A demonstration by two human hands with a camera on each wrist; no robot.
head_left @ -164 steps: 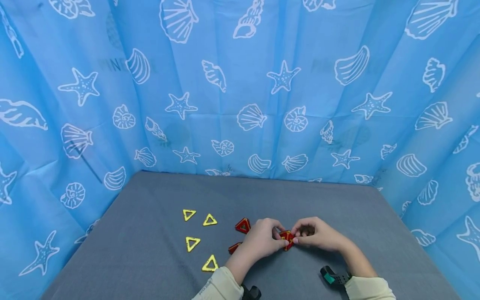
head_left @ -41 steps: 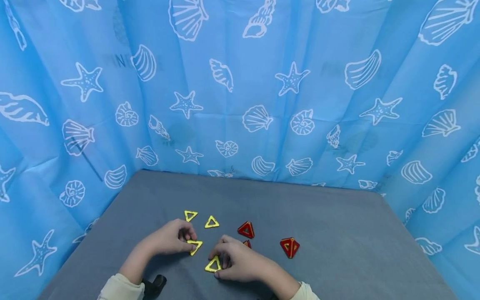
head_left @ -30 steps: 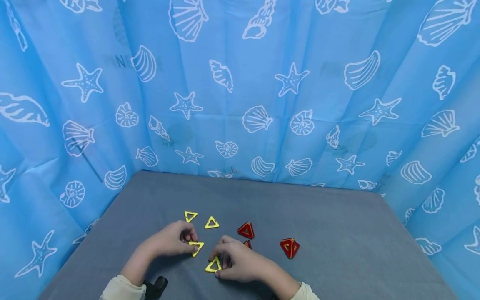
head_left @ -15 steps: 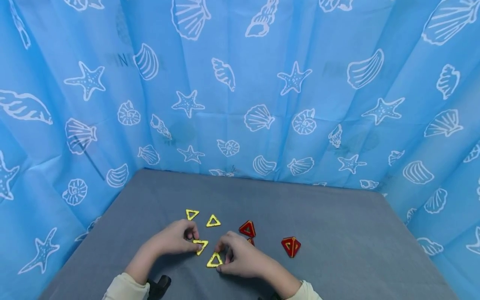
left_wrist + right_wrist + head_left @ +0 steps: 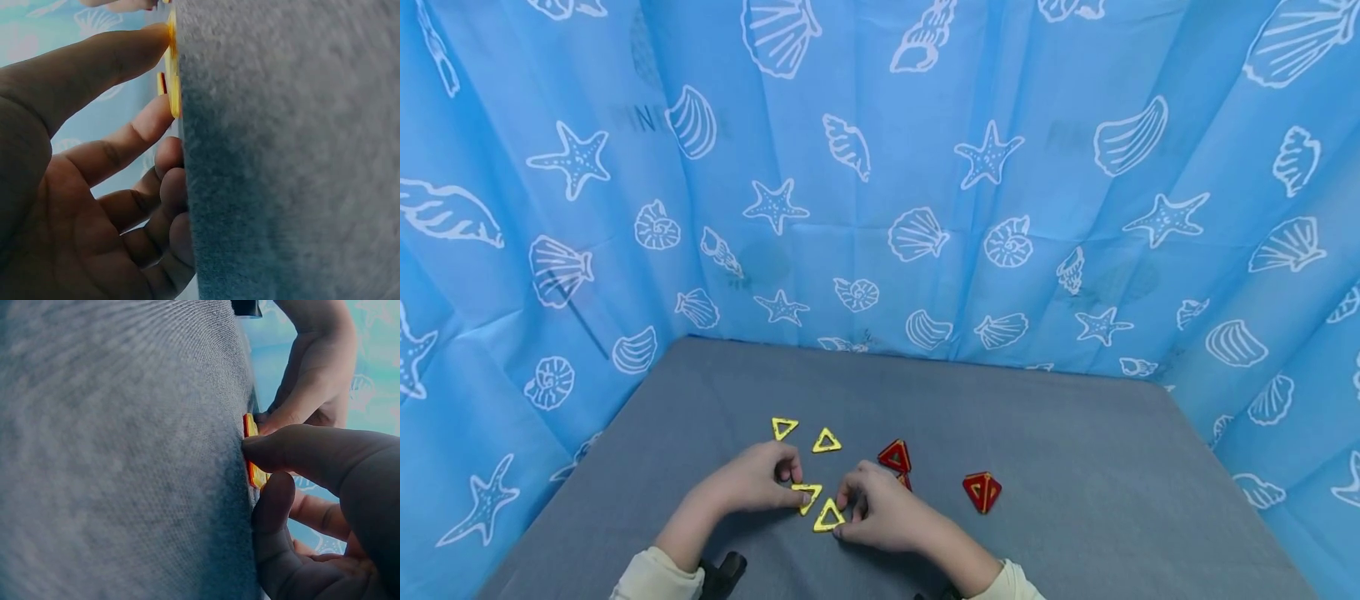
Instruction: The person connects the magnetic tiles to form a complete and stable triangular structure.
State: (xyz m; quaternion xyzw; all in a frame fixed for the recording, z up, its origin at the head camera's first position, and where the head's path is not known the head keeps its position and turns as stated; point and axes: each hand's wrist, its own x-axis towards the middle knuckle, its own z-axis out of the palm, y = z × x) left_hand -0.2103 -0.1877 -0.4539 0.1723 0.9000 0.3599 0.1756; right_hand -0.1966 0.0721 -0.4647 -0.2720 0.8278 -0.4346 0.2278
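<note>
My left hand (image 5: 760,479) pinches a flat yellow triangle magnetic tile (image 5: 808,487) between thumb and index finger, low at the cloth. Just right of it, the right hand (image 5: 883,507) holds a second yellow triangle tile (image 5: 828,527) by its right side. These two tiles lie edge to edge with a narrow gap in the head view. In the left wrist view the yellow tile (image 5: 175,97) shows edge-on along the cloth. The right wrist view shows a tile (image 5: 254,472) with a red and yellow edge under the thumb.
Two more yellow triangle tiles, one at left (image 5: 785,428) and one nearer the middle (image 5: 826,441), lie behind the hands. A red triangular piece with yellow edges (image 5: 895,456) lies right of them, another (image 5: 905,481) partly behind the right hand. A red pyramid (image 5: 982,492) stands farther right.
Both hands left the red pyramid and came left to the yellow tiles. Over the last second the left hand slid its tile right, closer to the right hand's tile.
</note>
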